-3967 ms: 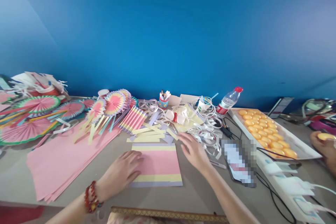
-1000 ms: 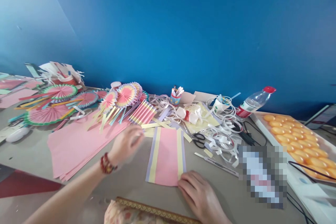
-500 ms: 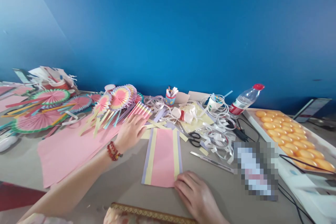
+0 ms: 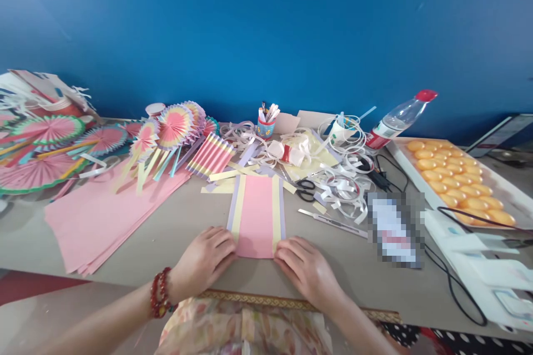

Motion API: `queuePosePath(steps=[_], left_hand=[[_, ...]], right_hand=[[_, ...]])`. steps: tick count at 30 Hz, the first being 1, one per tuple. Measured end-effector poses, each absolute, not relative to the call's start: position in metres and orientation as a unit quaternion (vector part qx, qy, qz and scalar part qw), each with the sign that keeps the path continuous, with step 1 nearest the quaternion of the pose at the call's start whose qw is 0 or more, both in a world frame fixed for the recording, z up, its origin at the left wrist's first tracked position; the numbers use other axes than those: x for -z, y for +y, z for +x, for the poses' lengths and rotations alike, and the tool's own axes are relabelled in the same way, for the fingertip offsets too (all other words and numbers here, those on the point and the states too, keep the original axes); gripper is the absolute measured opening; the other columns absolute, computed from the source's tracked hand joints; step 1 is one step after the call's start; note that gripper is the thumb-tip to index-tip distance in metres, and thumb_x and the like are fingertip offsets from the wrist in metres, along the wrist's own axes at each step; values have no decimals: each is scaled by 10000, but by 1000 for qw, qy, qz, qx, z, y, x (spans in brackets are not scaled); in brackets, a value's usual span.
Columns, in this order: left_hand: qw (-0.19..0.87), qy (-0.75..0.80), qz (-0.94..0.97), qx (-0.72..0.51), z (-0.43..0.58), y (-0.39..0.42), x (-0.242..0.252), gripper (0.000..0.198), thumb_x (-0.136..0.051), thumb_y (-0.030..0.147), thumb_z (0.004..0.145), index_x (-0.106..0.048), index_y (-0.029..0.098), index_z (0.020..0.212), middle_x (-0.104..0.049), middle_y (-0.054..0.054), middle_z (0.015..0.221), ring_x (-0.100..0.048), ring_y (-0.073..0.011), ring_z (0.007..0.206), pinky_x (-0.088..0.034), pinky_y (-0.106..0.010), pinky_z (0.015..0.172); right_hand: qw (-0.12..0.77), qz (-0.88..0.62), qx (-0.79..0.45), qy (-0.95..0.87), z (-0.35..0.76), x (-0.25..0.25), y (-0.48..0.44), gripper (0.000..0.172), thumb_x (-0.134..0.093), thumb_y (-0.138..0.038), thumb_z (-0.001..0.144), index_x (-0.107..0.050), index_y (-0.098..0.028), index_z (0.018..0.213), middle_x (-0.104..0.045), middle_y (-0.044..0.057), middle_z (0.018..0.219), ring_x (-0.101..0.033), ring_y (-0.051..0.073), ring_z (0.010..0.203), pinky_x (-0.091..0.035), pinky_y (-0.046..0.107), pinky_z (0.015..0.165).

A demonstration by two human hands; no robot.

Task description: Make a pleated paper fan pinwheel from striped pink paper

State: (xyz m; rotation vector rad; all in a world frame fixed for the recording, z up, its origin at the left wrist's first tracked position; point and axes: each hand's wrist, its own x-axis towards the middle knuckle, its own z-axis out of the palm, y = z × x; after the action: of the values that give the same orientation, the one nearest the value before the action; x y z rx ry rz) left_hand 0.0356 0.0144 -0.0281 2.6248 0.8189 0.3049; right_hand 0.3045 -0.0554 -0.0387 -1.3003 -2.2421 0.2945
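A pink paper sheet [image 4: 256, 216] with yellow and lilac strips along both long sides lies flat on the table in front of me. My left hand [image 4: 206, 258], a red beaded bracelet at its wrist, has its fingers bent together at the sheet's lower left corner. At the lower right corner, my right hand [image 4: 306, 269] grips the edge in the same way; both thumb tips are partly hidden. Just beyond the sheet's upper left lies a pleated pink, yellow and lilac paper [image 4: 211, 155], with loose yellow strips [image 4: 233, 173] beside it.
Stacked pink sheets [image 4: 112, 208] and folded paper fans [image 4: 175, 125] spread to the left. Black scissors [image 4: 306, 189], a craft knife [image 4: 333, 223] and tangled white strips [image 4: 343, 188] lie right of the sheet. Farther right are a bottle [image 4: 395, 119], a box [image 4: 510, 180] and cables [image 4: 458, 294].
My left hand has left the pleated paper and come down to the striped sheet's lower left corner. My right hand stays at the lower right corner. The view has shifted somewhat.
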Motion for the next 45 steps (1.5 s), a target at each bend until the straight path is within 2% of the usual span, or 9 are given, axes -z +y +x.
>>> queuePosePath(steps=[3, 8, 18, 27, 35, 45], left_hand=[[162, 279, 940, -109, 35, 15, 27, 74, -487, 226, 966, -551, 189, 971, -610, -73, 1026, -539, -229, 886, -423, -372, 795], [191, 307, 925, -115, 35, 19, 26, 178, -402, 192, 1003, -552, 191, 906, -609, -48, 923, -546, -209, 864, -405, -356, 784], [221, 380, 890, -120, 40, 22, 23, 151, -484, 189, 966, -533, 193, 824, -594, -3, 820, -548, -181, 794, -354, -339, 743], [190, 413, 883, -118, 38, 21, 25, 174, -487, 252, 974, -544, 197, 820, -577, -18, 858, -545, -187, 789, -357, -349, 755], [199, 434, 868, -136, 39, 18, 28, 138, -518, 229, 948, -534, 195, 816, -579, -17, 864, -548, -184, 804, -362, -350, 770], [206, 430, 868, -140, 38, 17, 27, 155, -447, 201, 967, -540, 203, 843, -590, -32, 893, -556, -196, 845, -371, -358, 775]], right_hand=[[261, -485, -121, -826, 305, 38, -55, 157, -460, -152, 985, -575, -206, 891, -658, 56, 915, -599, 192, 828, -481, 317, 739], [261, -495, -123, -820, 305, 35, -54, 151, -456, -148, 983, -569, -212, 907, -655, 58, 933, -594, 197, 847, -473, 324, 762], [240, -593, -151, -754, 306, 33, -46, 135, -584, -195, 911, -548, -216, 783, -611, 45, 921, -553, 216, 881, -415, 340, 770], [212, -609, -154, -748, 306, 34, -45, 146, -607, -203, 901, -530, -211, 778, -606, 35, 945, -528, 216, 898, -374, 342, 784], [219, -611, -145, -747, 308, 35, -43, 170, -614, -226, 891, -508, -210, 759, -588, 41, 928, -524, 213, 881, -384, 329, 771], [206, -600, -146, -759, 311, 33, -36, 161, -576, -242, 898, -530, -223, 745, -595, 50, 903, -538, 217, 854, -399, 333, 741]])
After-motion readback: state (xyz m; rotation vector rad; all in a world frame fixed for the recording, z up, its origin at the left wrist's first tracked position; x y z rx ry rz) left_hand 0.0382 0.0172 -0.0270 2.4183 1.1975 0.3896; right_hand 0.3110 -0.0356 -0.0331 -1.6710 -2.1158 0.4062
